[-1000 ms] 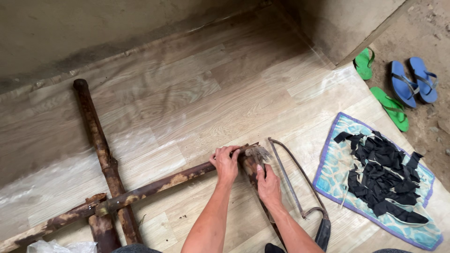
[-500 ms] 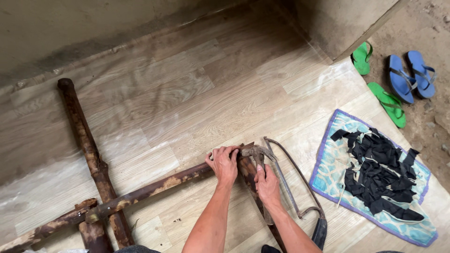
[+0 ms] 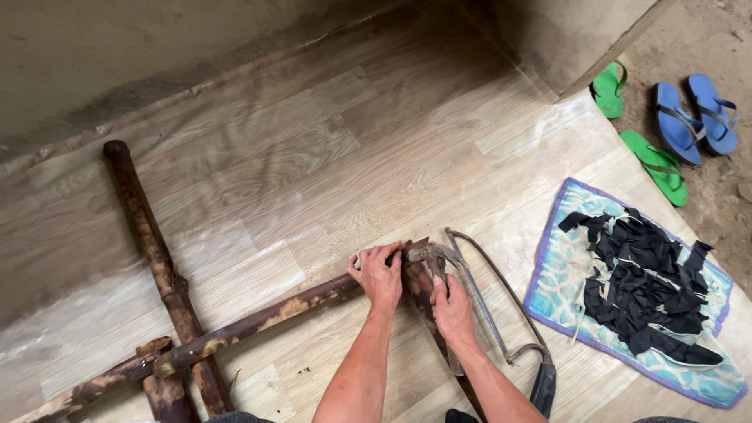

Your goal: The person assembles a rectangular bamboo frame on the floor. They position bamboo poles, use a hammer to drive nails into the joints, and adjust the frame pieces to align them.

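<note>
L hand point(image 3: 378, 274) & R hand point(image 3: 452, 307) fingers clamped on pole joint point(image 3: 419, 266), steadying it; bow saw point(image 3: 493, 305) just right.

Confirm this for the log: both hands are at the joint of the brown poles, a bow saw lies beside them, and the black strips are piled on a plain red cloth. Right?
Not quite. The pile of black strips lies on a blue-and-white patterned cloth with a purple border, not a plain red one, as the head view shows. The rest holds: left hand and right hand at the brown pole joint, bow saw beside them.
</note>
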